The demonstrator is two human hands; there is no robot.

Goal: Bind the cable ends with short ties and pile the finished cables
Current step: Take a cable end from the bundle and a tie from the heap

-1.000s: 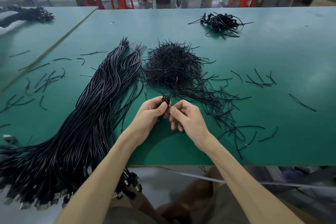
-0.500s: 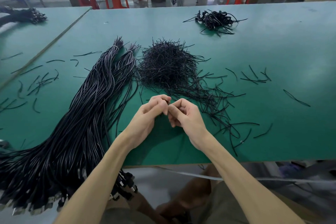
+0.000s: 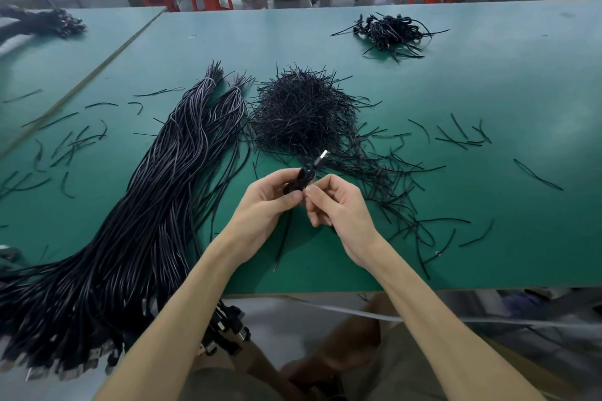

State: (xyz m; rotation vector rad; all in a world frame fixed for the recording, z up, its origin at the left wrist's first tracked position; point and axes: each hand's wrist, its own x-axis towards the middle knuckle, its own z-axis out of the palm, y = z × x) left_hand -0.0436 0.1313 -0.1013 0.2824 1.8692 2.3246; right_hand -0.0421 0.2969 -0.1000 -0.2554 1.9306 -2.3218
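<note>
My left hand [image 3: 265,202] grips a small coiled black cable [image 3: 301,177] whose silver plug [image 3: 322,158] sticks up past the fingers. A loose tail of it hangs down to the table below the hand. My right hand [image 3: 338,205] pinches at the coil from the right, thumb and forefinger meeting my left thumb; whether a tie is between them is hidden. Just beyond the hands lies a mound of short black ties [image 3: 303,111]. A pile of bound cables [image 3: 389,31] sits at the far right of the green table [image 3: 488,91].
A long thick bundle of unbound black cables [image 3: 146,221] runs from the table's middle down over the front edge at left. Stray ties [image 3: 462,137] are scattered on both sides. Another cable heap [image 3: 42,24] lies on the neighbouring table. Red stools stand behind.
The hands were pressed together over the coil half a second ago. Now they have tilted apart a little, and the coil and its silver plug show above the fingers.
</note>
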